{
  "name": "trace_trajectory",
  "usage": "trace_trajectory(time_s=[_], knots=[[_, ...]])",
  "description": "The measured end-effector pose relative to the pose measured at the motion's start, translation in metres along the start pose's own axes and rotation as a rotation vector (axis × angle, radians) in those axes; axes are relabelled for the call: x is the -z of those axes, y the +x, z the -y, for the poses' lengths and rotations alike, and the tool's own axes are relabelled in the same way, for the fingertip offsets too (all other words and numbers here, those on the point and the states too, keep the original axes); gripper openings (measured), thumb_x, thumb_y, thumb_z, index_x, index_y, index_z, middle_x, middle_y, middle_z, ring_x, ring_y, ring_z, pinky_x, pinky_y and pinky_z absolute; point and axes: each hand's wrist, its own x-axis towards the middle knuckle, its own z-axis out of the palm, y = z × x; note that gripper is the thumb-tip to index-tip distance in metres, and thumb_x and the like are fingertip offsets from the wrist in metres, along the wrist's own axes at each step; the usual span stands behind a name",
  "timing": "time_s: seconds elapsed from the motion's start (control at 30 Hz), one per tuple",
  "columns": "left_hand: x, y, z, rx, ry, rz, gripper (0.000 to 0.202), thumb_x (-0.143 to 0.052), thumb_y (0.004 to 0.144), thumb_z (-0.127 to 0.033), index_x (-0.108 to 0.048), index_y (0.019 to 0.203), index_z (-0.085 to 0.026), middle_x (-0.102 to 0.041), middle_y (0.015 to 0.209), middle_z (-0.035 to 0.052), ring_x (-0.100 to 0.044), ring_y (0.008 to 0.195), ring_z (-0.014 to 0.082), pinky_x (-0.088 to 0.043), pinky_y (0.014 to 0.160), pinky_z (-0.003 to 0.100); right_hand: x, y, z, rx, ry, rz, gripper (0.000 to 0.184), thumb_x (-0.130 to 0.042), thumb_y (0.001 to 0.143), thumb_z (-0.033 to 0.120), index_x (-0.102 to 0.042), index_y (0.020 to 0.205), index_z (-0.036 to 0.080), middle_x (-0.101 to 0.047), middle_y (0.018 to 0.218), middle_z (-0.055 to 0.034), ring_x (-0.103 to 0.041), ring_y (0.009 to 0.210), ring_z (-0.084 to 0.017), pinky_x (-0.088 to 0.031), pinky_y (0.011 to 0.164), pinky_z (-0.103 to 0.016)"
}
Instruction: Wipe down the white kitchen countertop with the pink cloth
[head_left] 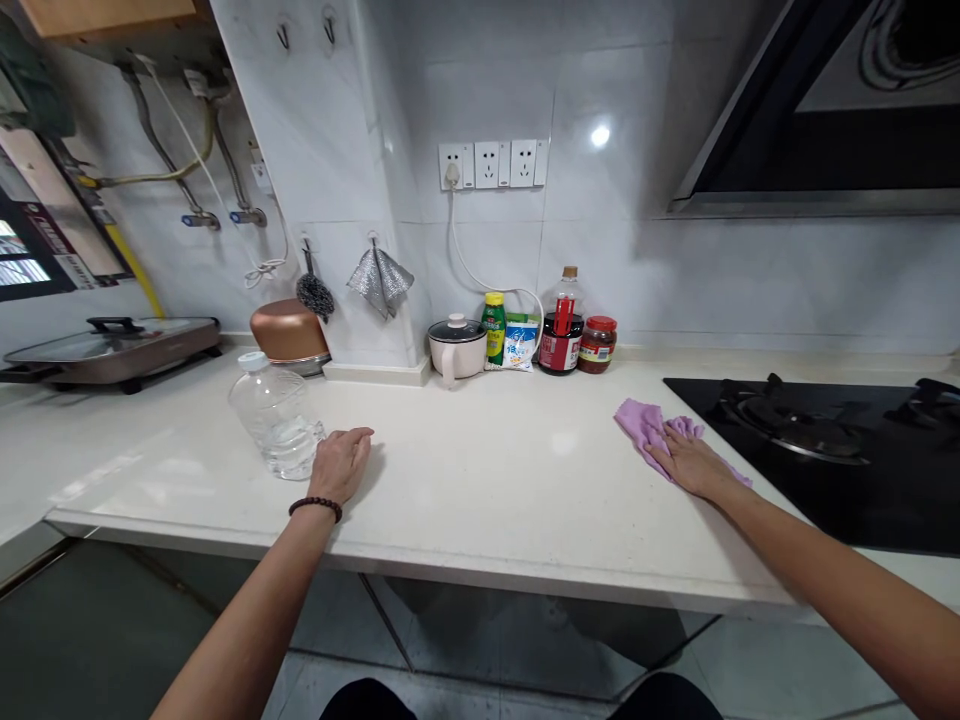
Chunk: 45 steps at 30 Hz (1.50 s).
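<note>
Pressed down on a crumpled light-purple cloth [639,420], my right hand [694,465] holds it against the white countertop [487,480], just left of the gas stove. My left hand [341,465], with a dark bead bracelet at the wrist, rests on the counter, its fingers loosely curled and partly hidden. Beside it on the left stands a large clear plastic bottle [274,420] with a white cap and some clear liquid inside. Whether the hand touches the bottle is unclear.
Along the wall stand a pink pot [457,355], a green bottle [494,330], a white-blue bag [520,343], a dark jar [560,350] and a red-lidded jar [598,350]. A black stove [847,500] lies right; an electric pan [112,350] and copper pot [289,330] left.
</note>
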Motion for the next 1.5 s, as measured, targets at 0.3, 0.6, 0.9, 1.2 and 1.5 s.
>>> trace_trajectory(time_s=[0.3,0.6,0.9,1.2,1.5], knots=[[0.005,-0.001,-0.007,0.051,0.039,-0.003,0.049,-0.039,0.096,-0.036,-0.080,0.114,-0.017,-0.079,0.097,0.0150,-0.072,0.107,0.0325,-0.053,0.102,0.046,0.007,0.022,0.010,-0.135,-0.027,0.043,0.078,-0.020,0.104,0.057,-0.036,0.165,0.010,-0.031,0.169,-0.0191,-0.025,0.156,-0.042,-0.024,0.127,-0.063],[0.004,0.000,-0.003,0.003,0.065,0.019,0.049,-0.037,0.096,-0.036,-0.079,0.113,-0.018,-0.080,0.104,0.0143,-0.071,0.110,0.0317,-0.052,0.102,0.044,0.012,-0.026,0.028,-0.054,-0.014,0.038,0.083,-0.018,0.104,0.062,-0.040,0.164,0.010,-0.032,0.169,-0.0171,-0.020,0.159,-0.037,-0.021,0.130,-0.057],[-0.001,-0.002,0.001,-0.030,0.010,-0.015,0.047,-0.040,0.096,-0.042,-0.080,0.110,-0.022,-0.080,0.103,0.0118,-0.071,0.107,0.0307,-0.052,0.101,0.044,0.013,-0.126,0.023,0.220,0.056,-0.053,0.076,-0.024,0.106,0.067,-0.044,0.164,0.022,-0.029,0.171,-0.0068,-0.013,0.160,-0.034,-0.018,0.133,-0.057],[-0.001,-0.004,-0.001,-0.072,-0.028,0.024,0.047,-0.041,0.096,-0.045,-0.079,0.110,-0.021,-0.078,0.107,0.0122,-0.068,0.106,0.0306,-0.050,0.104,0.046,0.012,-0.084,0.022,0.215,0.047,-0.015,0.081,-0.023,0.105,0.069,-0.047,0.162,0.018,-0.032,0.169,-0.0104,-0.016,0.160,-0.035,-0.020,0.131,-0.059],[0.000,-0.004,0.000,-0.056,-0.040,0.029,0.048,-0.041,0.097,-0.046,-0.079,0.108,-0.020,-0.079,0.108,0.0122,-0.068,0.108,0.0302,-0.050,0.105,0.047,-0.005,0.037,0.033,0.073,0.028,-0.006,0.089,-0.017,0.102,0.072,-0.042,0.163,0.012,-0.034,0.168,-0.0167,-0.023,0.157,-0.040,-0.023,0.128,-0.061]])
